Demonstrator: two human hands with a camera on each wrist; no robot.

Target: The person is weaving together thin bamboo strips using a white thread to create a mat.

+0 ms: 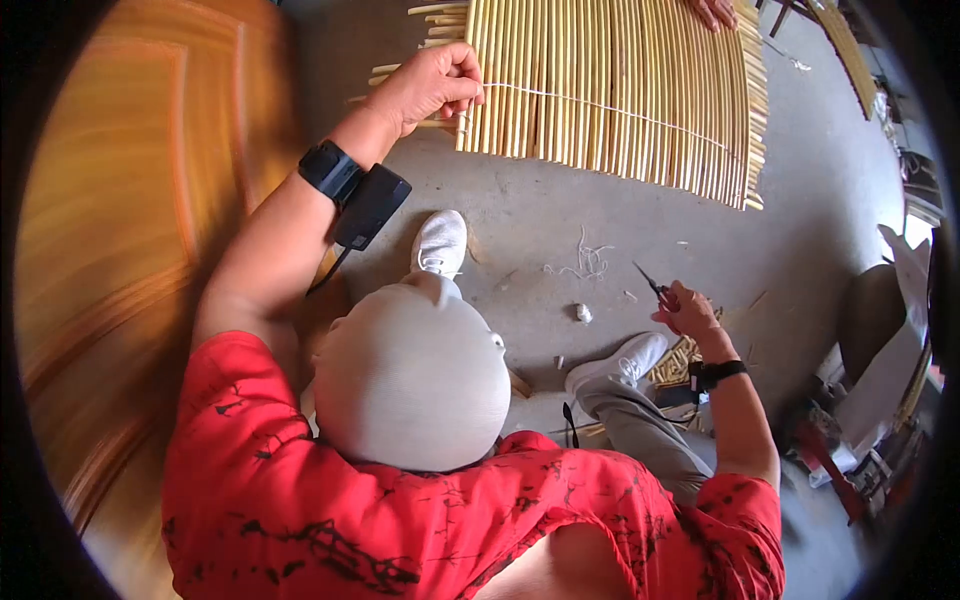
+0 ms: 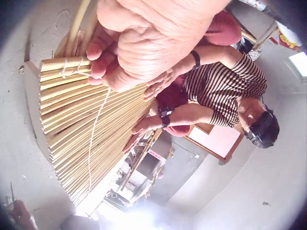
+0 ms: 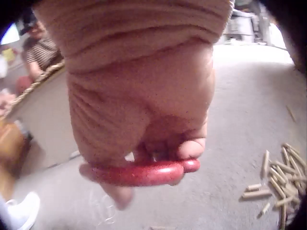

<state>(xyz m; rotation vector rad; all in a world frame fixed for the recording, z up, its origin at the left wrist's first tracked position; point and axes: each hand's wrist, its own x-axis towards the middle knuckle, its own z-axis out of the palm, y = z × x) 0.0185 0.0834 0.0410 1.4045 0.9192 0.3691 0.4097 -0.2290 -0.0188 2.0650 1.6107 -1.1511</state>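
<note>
A mat of pale sticks (image 1: pixel 590 60) bound side by side lies at the top of the head view. My left hand (image 1: pixel 425 88) is at its near left corner, fingertips pinching the white string (image 1: pixel 610 106) that runs across the sticks. In the left wrist view, string loops (image 2: pixel 72 72) circle the end sticks right by the fingertips. Lower right, away from the mat, my right hand (image 1: pixel 690 310) holds scissors (image 1: pixel 650 280) with the blades pointing up and left. Their red handles (image 3: pixel 139 173) show under the palm in the right wrist view.
Another person in a striped shirt (image 2: pixel 206 81) rests both hands on the mat's far side. Loose string (image 1: pixel 588 265) and a small white lump (image 1: pixel 583 313) lie on the floor. Cut stick pieces (image 3: pixel 283 177) are piled by my right foot. A wooden panel (image 1: pixel 120 150) stands left.
</note>
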